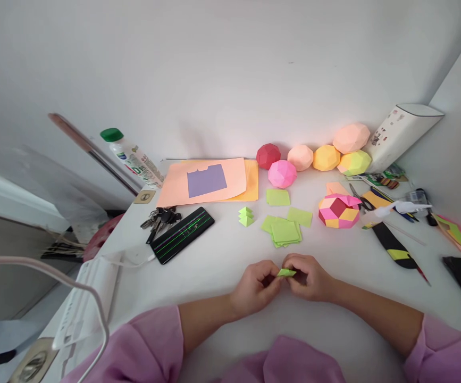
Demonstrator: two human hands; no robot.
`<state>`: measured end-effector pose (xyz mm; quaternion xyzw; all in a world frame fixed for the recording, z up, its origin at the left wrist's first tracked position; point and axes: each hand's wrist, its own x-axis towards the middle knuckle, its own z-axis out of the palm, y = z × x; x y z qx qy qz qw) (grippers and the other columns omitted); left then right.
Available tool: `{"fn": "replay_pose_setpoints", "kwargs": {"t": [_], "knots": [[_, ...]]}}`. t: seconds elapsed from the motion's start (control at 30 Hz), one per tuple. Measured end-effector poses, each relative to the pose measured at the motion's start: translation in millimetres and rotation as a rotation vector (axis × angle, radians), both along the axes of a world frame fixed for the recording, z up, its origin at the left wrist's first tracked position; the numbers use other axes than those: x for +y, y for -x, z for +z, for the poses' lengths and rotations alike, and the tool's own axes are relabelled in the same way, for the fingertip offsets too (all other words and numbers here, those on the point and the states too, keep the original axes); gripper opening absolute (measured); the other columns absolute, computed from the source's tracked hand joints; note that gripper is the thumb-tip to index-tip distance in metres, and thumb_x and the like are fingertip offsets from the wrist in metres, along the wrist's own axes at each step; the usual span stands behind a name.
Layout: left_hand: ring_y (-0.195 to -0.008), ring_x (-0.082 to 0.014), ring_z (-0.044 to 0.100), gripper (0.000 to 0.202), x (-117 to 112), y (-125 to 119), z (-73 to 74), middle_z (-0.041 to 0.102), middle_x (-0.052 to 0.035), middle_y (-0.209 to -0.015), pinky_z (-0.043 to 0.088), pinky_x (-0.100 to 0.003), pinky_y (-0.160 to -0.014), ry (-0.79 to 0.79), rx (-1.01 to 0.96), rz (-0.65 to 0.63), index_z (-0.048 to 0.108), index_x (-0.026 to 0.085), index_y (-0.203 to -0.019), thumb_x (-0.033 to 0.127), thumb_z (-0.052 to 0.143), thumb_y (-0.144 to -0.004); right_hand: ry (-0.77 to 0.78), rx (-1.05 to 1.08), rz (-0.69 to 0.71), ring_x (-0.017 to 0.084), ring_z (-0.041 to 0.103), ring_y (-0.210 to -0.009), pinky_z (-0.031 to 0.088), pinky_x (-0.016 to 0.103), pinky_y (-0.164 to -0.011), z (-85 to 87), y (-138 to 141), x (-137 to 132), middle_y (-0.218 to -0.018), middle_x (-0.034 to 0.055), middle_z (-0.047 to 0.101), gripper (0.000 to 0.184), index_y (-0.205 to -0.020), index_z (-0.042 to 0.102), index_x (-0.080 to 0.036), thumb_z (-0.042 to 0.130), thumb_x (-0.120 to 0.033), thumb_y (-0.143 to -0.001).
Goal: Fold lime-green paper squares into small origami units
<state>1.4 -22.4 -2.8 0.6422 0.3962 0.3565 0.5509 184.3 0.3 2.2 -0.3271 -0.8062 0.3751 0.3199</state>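
My left hand (254, 285) and my right hand (309, 276) meet near the front of the white table (214, 255), both pinching a small folded green paper piece (285, 273) between the fingertips. Just beyond the hands lies a loose stack of green paper squares (284, 232), with more green squares (278, 197) farther back. Two finished green folded units (245, 216) sit stacked to the left of the stack. A half-built pink, yellow and red paper ball (339, 209) rests to the right of the squares.
Several paper polyhedra (282, 173) line the back wall. Orange sheets with a purple piece (208, 182) lie at back left, beside a bottle (132, 155). Keys (159, 217) and a black phone (182, 234) lie at left. Scissors, pens and a glue bottle (390, 210) clutter the right.
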Motion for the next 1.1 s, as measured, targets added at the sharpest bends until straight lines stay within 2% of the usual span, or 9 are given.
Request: {"fn": "replay_pose_setpoints", "kwargs": {"t": [0.17,0.4,0.73,1.1], "knots": [[-0.053,-0.0086,0.034,0.025,0,0,-0.9,0.041,0.0031,-0.061,0.029,-0.022,-0.05,0.002,-0.029,0.021,0.048,0.017,-0.066,0.036,0.052,-0.081,0.05,0.01,0.001,0.01,0.043,-0.051,0.036,0.021,-0.046,3.1,0,2,-0.062,-0.0003,0.049,0.01,-0.067,0.049,-0.017,0.048,-0.008,-0.066],[-0.052,-0.0077,0.032,0.028,-1,1,-2.2,0.04,0.0034,-0.06,0.028,-0.021,-0.048,0.014,-0.072,0.022,0.048,0.016,-0.068,0.039,0.051,-0.083,0.165,0.037,0.082,0.011,0.049,-0.055,0.039,0.021,-0.047,2.5,-7,8,-0.067,0.0026,0.055,0.011,-0.07,0.053,-0.016,0.048,-0.007,-0.066],[-0.05,-0.0077,0.037,0.03,-2,2,-4.6,0.046,0.0018,-0.057,0.031,-0.021,-0.047,0.023,-0.08,0.05,0.054,0.013,-0.069,0.039,0.052,-0.083,0.25,0.033,0.057,0.01,0.047,-0.054,0.038,0.021,-0.048,3.5,-8,10,-0.066,0.0024,0.053,0.008,-0.073,0.057,-0.014,0.049,-0.011,-0.07],[-0.052,-0.0081,0.039,0.031,-1,2,2.8,0.049,0.0002,-0.059,0.032,-0.021,-0.049,0.024,-0.091,0.052,0.054,0.013,-0.067,0.038,0.051,-0.084,0.325,0.053,0.053,0.01,0.047,-0.051,0.037,0.021,-0.046,5.3,-8,11,-0.063,0.0015,0.053,0.011,-0.071,0.058,-0.014,0.049,-0.009,-0.068]]}}
